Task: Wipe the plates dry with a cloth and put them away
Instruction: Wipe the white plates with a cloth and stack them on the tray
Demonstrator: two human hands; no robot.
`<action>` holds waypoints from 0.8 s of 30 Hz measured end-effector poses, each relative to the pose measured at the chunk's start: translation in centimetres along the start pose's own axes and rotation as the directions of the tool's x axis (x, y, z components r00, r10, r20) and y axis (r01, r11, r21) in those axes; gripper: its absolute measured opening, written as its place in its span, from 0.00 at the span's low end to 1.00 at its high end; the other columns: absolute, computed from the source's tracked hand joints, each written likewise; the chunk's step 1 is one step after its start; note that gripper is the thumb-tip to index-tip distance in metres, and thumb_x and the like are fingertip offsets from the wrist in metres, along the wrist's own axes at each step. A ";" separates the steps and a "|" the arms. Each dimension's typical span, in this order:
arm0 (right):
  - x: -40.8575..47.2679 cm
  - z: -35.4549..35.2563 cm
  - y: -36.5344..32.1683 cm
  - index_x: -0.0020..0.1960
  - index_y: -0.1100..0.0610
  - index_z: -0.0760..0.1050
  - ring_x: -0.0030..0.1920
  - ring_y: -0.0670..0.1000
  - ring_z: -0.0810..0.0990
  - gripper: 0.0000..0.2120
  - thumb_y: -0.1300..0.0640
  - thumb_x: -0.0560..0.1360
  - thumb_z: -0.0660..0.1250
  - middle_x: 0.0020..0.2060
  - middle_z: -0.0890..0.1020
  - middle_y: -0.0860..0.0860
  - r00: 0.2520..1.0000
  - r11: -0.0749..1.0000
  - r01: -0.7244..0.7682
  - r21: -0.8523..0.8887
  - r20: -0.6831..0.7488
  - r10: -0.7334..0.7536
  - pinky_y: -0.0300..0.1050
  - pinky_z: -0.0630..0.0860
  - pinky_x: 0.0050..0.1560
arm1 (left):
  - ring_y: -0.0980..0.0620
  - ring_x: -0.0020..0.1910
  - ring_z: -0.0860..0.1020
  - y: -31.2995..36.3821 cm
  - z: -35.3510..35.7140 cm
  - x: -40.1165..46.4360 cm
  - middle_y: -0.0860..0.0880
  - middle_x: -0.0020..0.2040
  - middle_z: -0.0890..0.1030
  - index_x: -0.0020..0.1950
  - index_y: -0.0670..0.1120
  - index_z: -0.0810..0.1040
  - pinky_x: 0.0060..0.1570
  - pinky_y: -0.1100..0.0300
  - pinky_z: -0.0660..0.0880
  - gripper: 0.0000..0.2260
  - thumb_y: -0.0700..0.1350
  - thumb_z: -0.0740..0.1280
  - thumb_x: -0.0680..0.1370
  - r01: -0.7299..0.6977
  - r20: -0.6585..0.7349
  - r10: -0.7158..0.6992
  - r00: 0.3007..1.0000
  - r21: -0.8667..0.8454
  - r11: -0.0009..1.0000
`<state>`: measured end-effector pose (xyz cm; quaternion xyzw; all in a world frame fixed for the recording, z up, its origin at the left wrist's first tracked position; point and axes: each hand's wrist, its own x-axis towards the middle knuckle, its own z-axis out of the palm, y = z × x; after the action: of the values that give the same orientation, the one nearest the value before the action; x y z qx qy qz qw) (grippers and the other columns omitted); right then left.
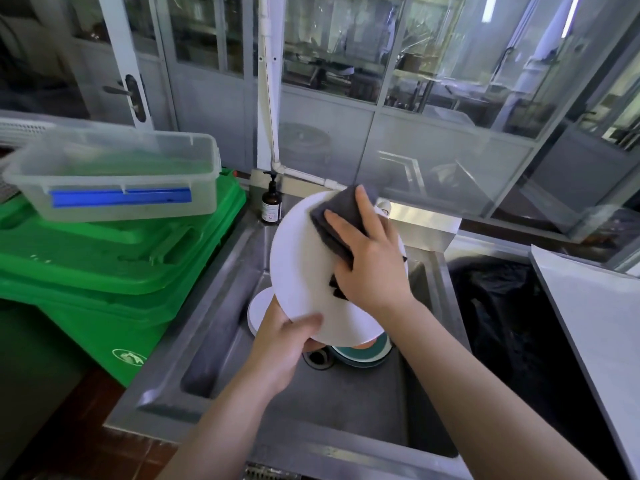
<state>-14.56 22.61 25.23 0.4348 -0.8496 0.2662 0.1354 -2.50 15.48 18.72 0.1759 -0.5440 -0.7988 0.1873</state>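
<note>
Glass partitions and a white pipe (268, 98) back a steel sink (221, 341). Green bin (114, 271) at left, clear tub (114, 174) on its lid; soap bottle (271, 204) at the sink's far corner. Black bag (512, 323) at right. Over the basin, left hand (282, 344) grips the lower rim of a tilted white plate (301, 261), thumb on its face. Right hand (370, 258) presses a grey cloth (343, 220) flat on the plate's upper part, fingers spread. Second white plate (258, 311) and a teal-rimmed dish (363, 355) lie in the basin beneath.
</note>
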 end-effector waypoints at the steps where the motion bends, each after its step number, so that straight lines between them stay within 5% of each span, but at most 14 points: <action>1: -0.2 0.2 -0.6 0.69 0.47 0.73 0.63 0.65 0.67 0.31 0.66 0.68 0.63 0.77 0.57 0.52 0.999 0.999 0.040 0.019 0.028 -0.041 0.52 0.67 0.63 | 0.54 0.48 0.83 -0.1 0.2 0.0 0.53 0.49 0.85 0.51 0.60 0.81 0.39 0.55 0.80 0.20 0.38 0.64 0.66 -0.004 0.015 0.004 1.000 0.018 1.000; 5: -1.7 0.6 -2.1 0.67 0.50 0.75 0.58 0.66 0.71 0.30 0.66 0.67 0.60 0.75 0.62 0.55 0.951 0.970 0.219 0.106 0.199 -0.237 0.53 0.68 0.64 | 0.55 0.50 0.83 0.1 -0.1 0.2 0.54 0.49 0.85 0.52 0.64 0.81 0.38 0.56 0.79 0.26 0.35 0.62 0.66 -0.055 0.020 0.054 0.998 0.039 0.998; 10: -2.9 0.3 -1.8 0.66 0.48 0.76 0.60 0.64 0.69 0.29 0.63 0.68 0.56 0.76 0.60 0.50 0.861 0.945 0.300 0.131 0.390 -0.328 0.53 0.67 0.65 | 0.47 0.48 0.83 0.5 -1.6 0.8 0.45 0.47 0.85 0.49 0.55 0.84 0.39 0.55 0.80 0.22 0.34 0.63 0.62 -0.061 -0.036 0.060 0.998 -0.021 0.998; 15: -3.5 0.4 -1.3 0.67 0.41 0.74 0.61 0.61 0.69 0.29 0.56 0.71 0.48 0.76 0.58 0.44 0.848 0.937 0.336 0.094 0.404 -0.345 0.54 0.71 0.61 | 0.40 0.48 0.81 0.5 -2.6 0.9 0.36 0.48 0.82 0.49 0.47 0.84 0.45 0.51 0.75 0.22 0.29 0.63 0.63 -0.063 0.063 0.072 0.995 -0.129 0.990; 20: -3.4 0.2 -1.0 0.64 0.40 0.75 0.58 0.62 0.72 0.27 0.60 0.72 0.51 0.75 0.63 0.45 0.848 0.905 0.425 0.014 0.343 -0.403 0.58 0.76 0.50 | 0.40 0.55 0.81 0.2 -3.3 1.0 0.37 0.56 0.82 0.65 0.39 0.72 0.49 0.50 0.80 0.26 0.30 0.63 0.67 -0.054 0.146 0.095 0.985 -0.267 0.962; 24: -3.0 -0.1 -0.9 0.62 0.39 0.76 0.58 0.62 0.72 0.28 0.64 0.71 0.57 0.74 0.64 0.44 0.862 0.910 0.414 -0.010 0.326 -0.389 0.58 0.76 0.50 | 0.39 0.59 0.79 0.6 -3.2 1.5 0.37 0.61 0.79 0.69 0.39 0.69 0.49 0.48 0.80 0.25 0.39 0.63 0.72 -0.031 0.141 0.088 0.986 -0.359 0.933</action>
<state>-12.08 24.23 24.18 0.6335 -0.7607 0.1248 0.0667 -2.19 12.00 18.11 0.0600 -0.4083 -0.8892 0.1975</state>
